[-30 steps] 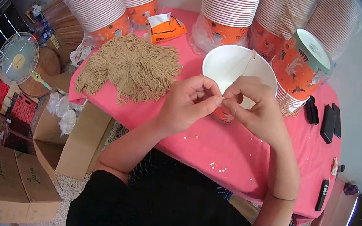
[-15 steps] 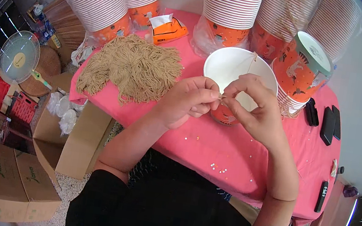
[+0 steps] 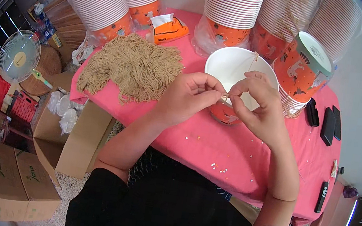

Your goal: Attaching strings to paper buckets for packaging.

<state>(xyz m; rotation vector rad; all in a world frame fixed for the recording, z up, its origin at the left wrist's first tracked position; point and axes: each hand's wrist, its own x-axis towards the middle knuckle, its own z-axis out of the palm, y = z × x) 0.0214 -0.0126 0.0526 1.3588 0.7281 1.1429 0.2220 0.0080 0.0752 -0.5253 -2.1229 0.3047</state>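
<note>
A paper bucket [image 3: 222,62], white inside and orange with printed figures outside, stands upright on the pink-covered table in front of me. A thin tan cord [image 3: 226,96] is pinched between the fingertips of both hands, over the bucket's near rim. My left hand [image 3: 185,99] is closed on it from the left, and my right hand [image 3: 261,105] pinches it from the right. Another bit of cord [image 3: 256,56] shows at the bucket's far rim. Most of the cord between my fingers is hidden. Left of the bucket lies a heap of tan cords [image 3: 132,67].
Tall stacks of paper buckets [image 3: 233,4] line the table's back. A closed bucket [image 3: 300,67] rests on a stack at right. An orange tissue pack [image 3: 169,30], dark phones [image 3: 328,126] and a remote [image 3: 321,196] lie about. Cardboard boxes [image 3: 18,182] stand on the floor at left.
My fingertips have drawn slightly apart, with a little more cord showing between them. The left fingers have loosened a bit. The bucket and cord heap stay in place.
</note>
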